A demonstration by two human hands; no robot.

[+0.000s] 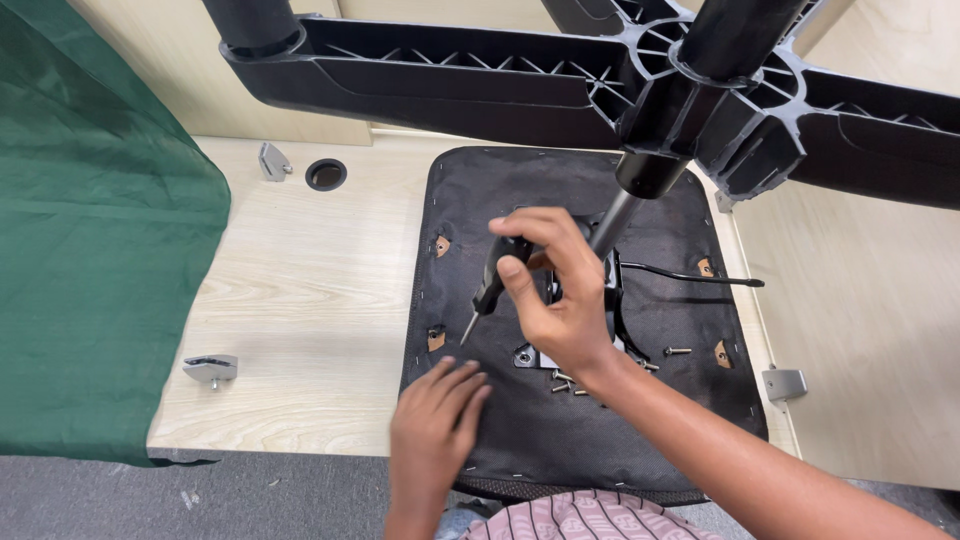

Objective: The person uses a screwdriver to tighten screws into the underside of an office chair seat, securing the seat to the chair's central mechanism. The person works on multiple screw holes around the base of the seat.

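Right hand [560, 300] gripping screwdriver [490, 285] over upturned seat [560, 440] near surface [300, 290] front edge, left hand [435, 420] flat, fingers together, on seat

Black fabric underside of a chair seat [560, 430], with small orange-brown patches. Black plastic star-shaped chair base [480, 85] and shiny silver metal pole [612, 225]. Black-handled screwdriver [492, 285] with silver tip. Small silver screws [565, 383]. Pale wood-grain table [300, 290], grey metal brackets [211, 368]. Dark green cloth [90, 230]. Grey floor [250, 500]. Pink striped shirt [580, 518].
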